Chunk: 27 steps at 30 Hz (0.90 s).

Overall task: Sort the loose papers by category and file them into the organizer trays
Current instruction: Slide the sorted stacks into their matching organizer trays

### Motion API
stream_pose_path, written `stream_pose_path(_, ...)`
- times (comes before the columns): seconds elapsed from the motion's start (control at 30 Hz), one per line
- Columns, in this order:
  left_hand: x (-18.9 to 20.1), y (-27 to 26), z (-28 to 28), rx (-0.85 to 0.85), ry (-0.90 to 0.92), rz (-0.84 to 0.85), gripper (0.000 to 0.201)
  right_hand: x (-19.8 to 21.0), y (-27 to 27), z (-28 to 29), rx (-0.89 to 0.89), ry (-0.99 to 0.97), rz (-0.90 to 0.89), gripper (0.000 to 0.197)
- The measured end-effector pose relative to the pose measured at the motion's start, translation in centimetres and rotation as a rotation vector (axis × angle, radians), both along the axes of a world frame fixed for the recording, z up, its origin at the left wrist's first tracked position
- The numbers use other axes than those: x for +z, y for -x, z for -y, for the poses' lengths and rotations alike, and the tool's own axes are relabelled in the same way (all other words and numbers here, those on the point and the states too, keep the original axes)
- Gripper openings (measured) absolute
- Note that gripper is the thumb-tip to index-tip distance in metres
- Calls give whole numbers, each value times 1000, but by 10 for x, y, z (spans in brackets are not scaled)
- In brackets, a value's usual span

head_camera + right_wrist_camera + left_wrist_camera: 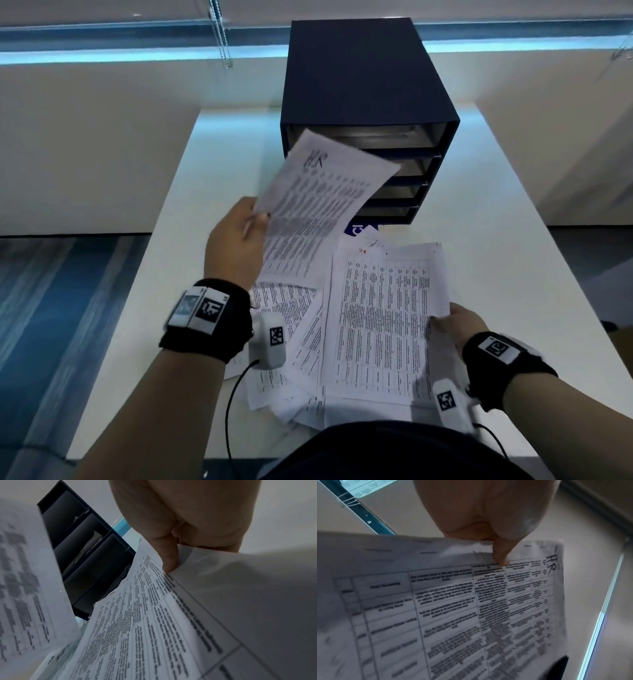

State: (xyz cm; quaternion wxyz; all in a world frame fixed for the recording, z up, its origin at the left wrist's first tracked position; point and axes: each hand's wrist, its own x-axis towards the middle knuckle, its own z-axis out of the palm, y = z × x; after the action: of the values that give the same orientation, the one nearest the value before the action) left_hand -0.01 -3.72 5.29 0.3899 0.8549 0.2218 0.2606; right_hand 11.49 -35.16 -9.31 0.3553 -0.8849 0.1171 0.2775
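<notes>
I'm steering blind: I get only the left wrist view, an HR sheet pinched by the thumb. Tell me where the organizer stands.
Observer: The organizer stands at the far end of the table, straight ahead. The HR sheet is raised in front of its upper trays.
Operator: Report the right hand.
Observer: The right hand pinches a second sheet by its right edge, low over the loose pile.
Operator: Check the trays for paper.
Observer: The right wrist view shows filed papers in several trays.
</notes>
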Motion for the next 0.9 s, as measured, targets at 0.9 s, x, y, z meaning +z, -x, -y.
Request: stream_pose_path(0.9,-111,11,67,-37,629,-491,52,0,22,-10,-130,-359,-70,50)
